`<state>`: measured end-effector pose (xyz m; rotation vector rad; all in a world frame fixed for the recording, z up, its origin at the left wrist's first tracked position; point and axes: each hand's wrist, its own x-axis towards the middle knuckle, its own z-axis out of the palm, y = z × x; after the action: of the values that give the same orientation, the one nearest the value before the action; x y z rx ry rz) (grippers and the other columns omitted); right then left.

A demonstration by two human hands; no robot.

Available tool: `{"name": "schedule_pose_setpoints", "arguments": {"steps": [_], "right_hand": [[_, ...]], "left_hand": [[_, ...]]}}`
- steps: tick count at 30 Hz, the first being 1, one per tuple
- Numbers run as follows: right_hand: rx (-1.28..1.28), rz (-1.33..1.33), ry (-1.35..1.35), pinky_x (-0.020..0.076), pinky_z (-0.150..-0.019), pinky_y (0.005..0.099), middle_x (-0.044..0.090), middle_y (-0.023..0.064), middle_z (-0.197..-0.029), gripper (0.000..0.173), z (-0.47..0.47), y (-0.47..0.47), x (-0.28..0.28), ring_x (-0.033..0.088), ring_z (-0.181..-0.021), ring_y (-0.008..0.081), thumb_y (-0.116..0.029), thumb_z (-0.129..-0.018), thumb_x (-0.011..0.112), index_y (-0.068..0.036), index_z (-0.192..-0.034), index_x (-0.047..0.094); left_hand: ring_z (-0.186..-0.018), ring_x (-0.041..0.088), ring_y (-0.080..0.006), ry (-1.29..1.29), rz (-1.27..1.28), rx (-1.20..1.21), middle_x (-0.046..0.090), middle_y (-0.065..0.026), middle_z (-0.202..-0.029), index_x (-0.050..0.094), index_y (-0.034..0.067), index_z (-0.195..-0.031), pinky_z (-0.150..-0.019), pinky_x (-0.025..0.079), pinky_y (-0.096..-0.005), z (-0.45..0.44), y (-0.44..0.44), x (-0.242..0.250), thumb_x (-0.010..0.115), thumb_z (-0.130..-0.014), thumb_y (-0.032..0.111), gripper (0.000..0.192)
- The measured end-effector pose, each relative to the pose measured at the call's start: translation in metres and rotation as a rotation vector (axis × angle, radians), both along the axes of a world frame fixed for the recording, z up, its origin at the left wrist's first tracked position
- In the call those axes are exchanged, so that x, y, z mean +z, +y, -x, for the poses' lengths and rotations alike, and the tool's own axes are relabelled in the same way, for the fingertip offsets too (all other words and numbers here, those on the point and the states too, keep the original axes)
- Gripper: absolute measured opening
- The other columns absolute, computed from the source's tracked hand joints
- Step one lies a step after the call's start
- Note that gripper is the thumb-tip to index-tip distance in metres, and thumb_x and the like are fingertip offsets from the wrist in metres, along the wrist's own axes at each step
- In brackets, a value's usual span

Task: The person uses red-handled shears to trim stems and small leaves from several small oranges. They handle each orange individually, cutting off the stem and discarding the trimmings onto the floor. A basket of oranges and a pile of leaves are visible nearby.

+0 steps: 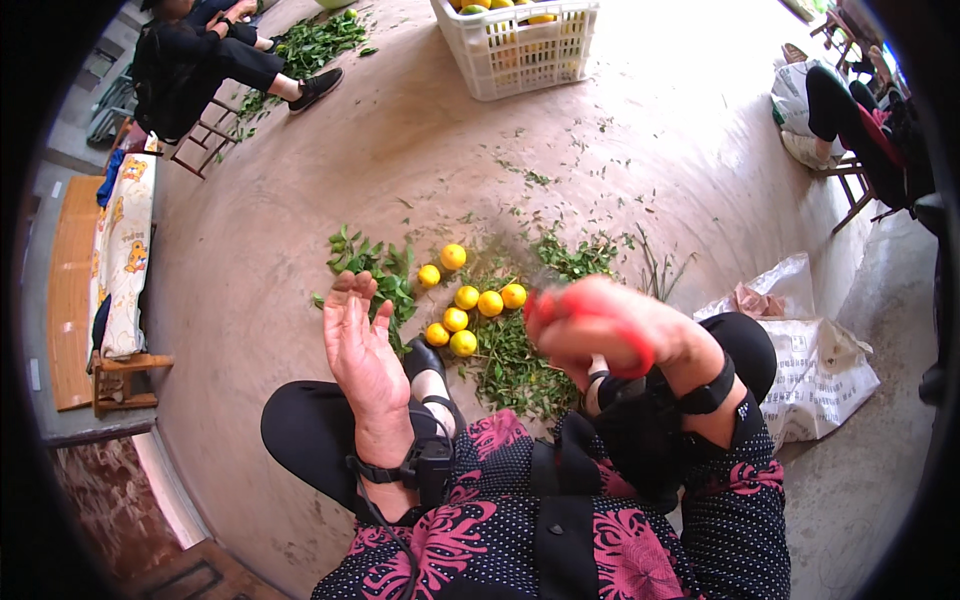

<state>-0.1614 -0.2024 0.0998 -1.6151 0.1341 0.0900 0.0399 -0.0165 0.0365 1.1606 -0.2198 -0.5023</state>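
Palm up and empty, my left hand (pixel 365 352) is raised above my left knee, its fingers slightly curled. My right hand (pixel 611 319) is blurred and grips red-handled scissors (pixel 641 349), whose dark blades are smeared by motion and point up and to the left. Between and beyond my hands, several yellow-orange citrus fruits (pixel 490 304) lie on the floor. Cut green leaves and stems (pixel 517 367) lie beside them near my feet. A leafy green bunch (pixel 375 274) rests just beyond my left hand, and more leaves (pixel 577 255) lie beyond my right hand.
A white plastic crate (pixel 525 56) of citrus fruit stands ahead. White woven sacks (pixel 814 375) lie at my right. A seated person (pixel 187 60) is at the upper left near a leaf pile (pixel 319 45); another person (pixel 862 127) sits at the right. A cloth-covered bench (pixel 124 255) stands left.
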Motion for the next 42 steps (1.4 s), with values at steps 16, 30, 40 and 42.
{"name": "schedule_pose_setpoints", "arguments": {"steps": [16, 30, 40, 42], "right_hand": [[0.482, 0.088, 0.049, 0.0457, -0.06, 0.0377, 0.056, 0.0139, -0.068, 0.028, -0.005, 0.009, -0.001, 0.057, -0.063, 0.0215, -0.027, -0.087, 0.059, 0.0, -0.082, 0.057], [-0.311, -0.311, -0.151, 0.0564, -0.069, 0.0358, 0.057, 0.0077, -0.064, 0.019, -0.033, 0.033, 0.005, 0.06, -0.057, 0.0181, -0.013, -0.087, 0.05, -0.001, -0.074, 0.057], [0.003, 0.155, -0.219, 0.0503, -0.063, 0.0345, 0.063, 0.0121, -0.081, 0.032, -0.041, 0.104, -0.059, 0.064, -0.07, 0.0258, -0.017, -0.079, 0.076, -0.003, -0.104, 0.061], [0.019, 0.194, -0.108, 0.0489, -0.061, 0.0362, 0.059, 0.0106, -0.077, 0.034, -0.04, 0.107, -0.059, 0.061, -0.067, 0.0289, -0.018, -0.076, 0.077, -0.005, -0.103, 0.059]], "left_hand": [[-0.108, 0.056, -0.0119, -0.087, -0.009, 0.041, 0.062, -0.003, -0.118, 0.056, 0.01, -0.123, -0.085, 0.042, -0.0279, 0.0, 0.0, 0.0, 0.051, -0.099, 0.019, 0.026], [-0.105, 0.057, -0.0138, 0.137, 0.072, -0.152, 0.062, -0.0041, -0.115, 0.055, 0.009, -0.123, -0.086, 0.044, -0.03, 0.015, -0.001, -0.012, 0.048, -0.099, 0.012, 0.025], [-0.09, 0.062, -0.0171, 0.714, 0.328, -0.147, 0.067, -0.0056, -0.102, 0.06, 0.009, -0.116, -0.075, 0.05, -0.0349, 0.018, 0.005, -0.038, 0.048, -0.102, 0.023, 0.023], [-0.088, 0.062, -0.0166, 0.734, 0.301, -0.141, 0.067, -0.0048, -0.102, 0.06, 0.009, -0.116, -0.074, 0.049, -0.0345, 0.018, 0.005, -0.044, 0.049, -0.102, 0.023, 0.023]]}}
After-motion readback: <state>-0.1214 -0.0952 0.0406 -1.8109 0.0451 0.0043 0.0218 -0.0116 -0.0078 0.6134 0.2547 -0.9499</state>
